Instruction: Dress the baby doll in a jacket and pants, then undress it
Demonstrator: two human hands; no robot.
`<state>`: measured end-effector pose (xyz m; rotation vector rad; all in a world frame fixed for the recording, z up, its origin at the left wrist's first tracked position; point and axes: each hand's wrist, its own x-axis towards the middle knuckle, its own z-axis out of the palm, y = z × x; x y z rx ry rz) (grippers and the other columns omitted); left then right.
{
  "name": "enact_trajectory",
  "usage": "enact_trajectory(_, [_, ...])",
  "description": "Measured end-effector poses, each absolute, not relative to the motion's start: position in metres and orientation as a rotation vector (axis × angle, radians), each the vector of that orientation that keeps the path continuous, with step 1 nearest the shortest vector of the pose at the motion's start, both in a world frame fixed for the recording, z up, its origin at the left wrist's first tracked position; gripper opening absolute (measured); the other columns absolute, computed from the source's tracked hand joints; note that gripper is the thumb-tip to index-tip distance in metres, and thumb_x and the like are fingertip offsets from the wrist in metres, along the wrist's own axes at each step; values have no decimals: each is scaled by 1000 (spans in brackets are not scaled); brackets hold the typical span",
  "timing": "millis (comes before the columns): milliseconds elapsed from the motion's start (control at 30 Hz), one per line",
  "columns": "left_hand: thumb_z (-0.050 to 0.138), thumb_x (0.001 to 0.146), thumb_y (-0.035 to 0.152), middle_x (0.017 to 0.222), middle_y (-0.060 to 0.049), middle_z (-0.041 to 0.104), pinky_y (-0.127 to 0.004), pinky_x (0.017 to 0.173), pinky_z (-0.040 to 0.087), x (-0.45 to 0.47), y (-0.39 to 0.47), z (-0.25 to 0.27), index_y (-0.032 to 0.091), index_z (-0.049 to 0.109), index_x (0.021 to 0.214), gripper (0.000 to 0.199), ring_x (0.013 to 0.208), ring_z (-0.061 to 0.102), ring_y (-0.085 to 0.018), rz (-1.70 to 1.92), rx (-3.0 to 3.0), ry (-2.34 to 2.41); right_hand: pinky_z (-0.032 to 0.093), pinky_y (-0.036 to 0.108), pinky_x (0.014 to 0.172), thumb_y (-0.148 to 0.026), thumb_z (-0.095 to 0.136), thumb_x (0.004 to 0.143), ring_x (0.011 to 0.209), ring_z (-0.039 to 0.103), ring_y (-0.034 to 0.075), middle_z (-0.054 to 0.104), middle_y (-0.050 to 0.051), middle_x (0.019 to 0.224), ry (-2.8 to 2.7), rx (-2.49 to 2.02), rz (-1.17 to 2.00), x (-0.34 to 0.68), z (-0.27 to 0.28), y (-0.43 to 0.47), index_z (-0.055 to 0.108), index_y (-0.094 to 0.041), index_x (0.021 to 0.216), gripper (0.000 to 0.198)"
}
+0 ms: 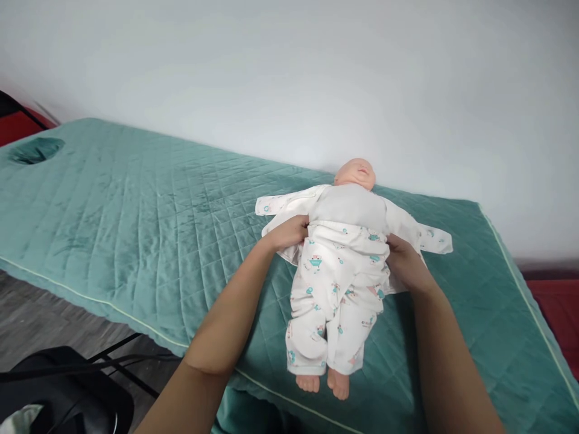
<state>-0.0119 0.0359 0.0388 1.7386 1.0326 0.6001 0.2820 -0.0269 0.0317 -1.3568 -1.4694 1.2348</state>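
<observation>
A baby doll (355,173) lies on its back on a green quilted bed cover, its head toward the wall and its bare feet toward me. White patterned pants (337,289) cover its legs up to the waist. A white jacket (296,208) is spread open beneath its arms, over a plain white torso. My left hand (290,233) is closed on the pants' waistband at the doll's left-hand side in view. On the other side, my right hand (406,259) pinches the waistband too, its fingertips partly hidden by the cloth.
The green quilted bed (149,229) runs along a pale wall (289,78), with a face hole (36,150) at its far left. A black bag (67,392) sits below the front edge at lower left. Something red (556,313) stands beyond the right edge.
</observation>
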Motion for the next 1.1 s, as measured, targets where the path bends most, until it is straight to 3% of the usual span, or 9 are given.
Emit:
enact_trajectory(233, [53,65,10,93,-3,76,-30,89,52,-19,39,39,15,73,89,31,93,67,-22,482,1853,936,51,33,78,-30,66,77,89,67,25,77,5,93,-1721,-1521,1012,282,38,-24,73,-17,93,22])
enact_trajectory(400, [55,66,12,91,-4,77,-30,86,53,-17,39,42,14,73,90,31,90,68,-23,435,1923,956,50,34,71,-32,59,75,86,68,30,76,12,89,-1832,-1729,705,273,38,-21,69,-17,79,18])
enact_trajectory(633, [56,67,18,81,-4,76,-32,85,54,-16,37,42,14,71,76,18,86,67,-24,463,1929,982,52,43,94,-39,66,79,103,68,32,76,11,107,-1744,-1524,833,268,45,-27,73,-18,100,30])
enact_trajectory(833, [55,67,20,88,-4,78,-34,89,53,-15,38,39,15,72,80,21,90,68,-24,561,1908,822,53,44,101,-38,73,80,119,65,29,68,8,132,-1472,-1277,1128,255,49,-32,66,-25,128,50])
enact_trajectory(1100, [61,73,24,90,-5,78,-35,89,54,-12,32,37,13,74,87,22,91,69,-23,643,1757,809,47,46,110,-39,76,80,129,59,31,65,10,137,-1508,-1208,1193,249,55,-33,69,-24,122,46])
